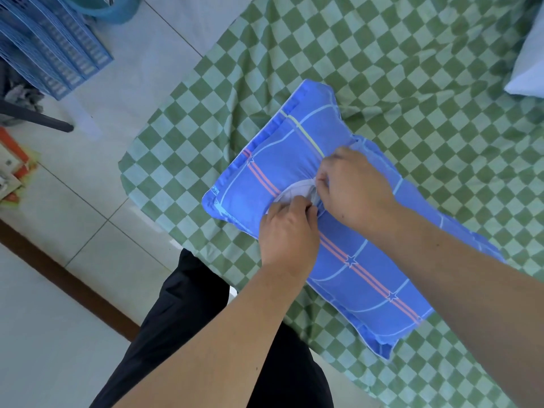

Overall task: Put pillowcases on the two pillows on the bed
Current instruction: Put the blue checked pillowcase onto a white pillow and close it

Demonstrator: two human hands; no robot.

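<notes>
Green-and-white checkered bedsheet (382,54) is spread over the bed, with pale floor tiles (97,201) seen to the left.

Fingers of both hands are curled at a slit opening in the middle of the blue plaid pillowcase (347,260), where white pillow fabric (294,191) is exposed. Left hand (287,231) pinches the near lip of the opening; right hand (353,187) pinches the far lip, fingertips tucked in. Neither hand is open.

Key relation: the opening sits directly between the two sets of fingers, across the cased pillow's width. Long axis of the pillow is run diagonally, from upper left to lower right. Both hands are equally near; the lips are judged to need drawing together over the white fabric.

Second pillow, plain white and uncased (527,69), is seen at the right edge, well apart. First pillow judged nearly finished, second not yet started.

Blue slatted plastic crates (50,51) are stacked on the floor at upper left.
</notes>
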